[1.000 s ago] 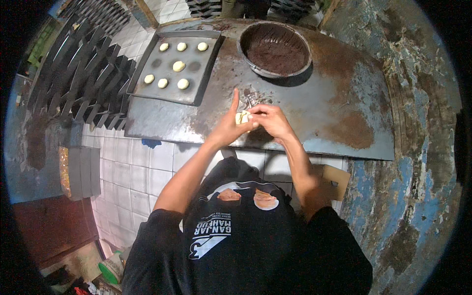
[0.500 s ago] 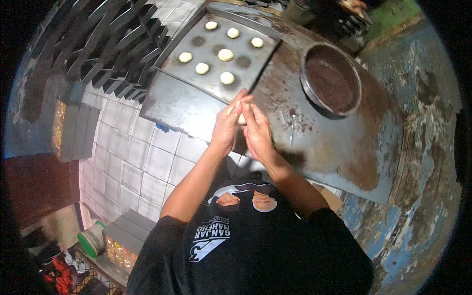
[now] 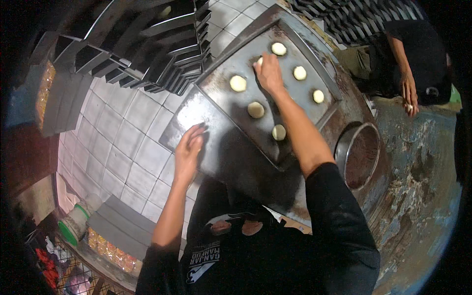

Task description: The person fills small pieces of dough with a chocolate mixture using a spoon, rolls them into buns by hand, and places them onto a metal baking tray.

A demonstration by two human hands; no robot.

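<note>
My right hand (image 3: 269,74) reaches over the metal baking tray (image 3: 227,109), its fingers closed on a pale dough ball (image 3: 259,61) near the tray's surface. Part of that ball is covered by the fingers. Other flattened, round dough balls lie spaced apart around it, among them one to its left (image 3: 238,83), one on the near side (image 3: 255,110) and one farther off (image 3: 279,48). My left hand (image 3: 188,151) hovers beside the table's left edge, open and holding nothing, its fingers loosely bent.
A round metal pan (image 3: 363,156) with dark brown filling stands right of the tray on the worn metal table (image 3: 196,110). Dark stacked trays (image 3: 162,49) rise at the left. At the far right a co-worker's hand (image 3: 409,96) holds something small and pale.
My hands have parted from around the dough ball. The right has gone forward over the tray with it, the left back to the left. The view has shifted, bringing a co-worker into sight.
</note>
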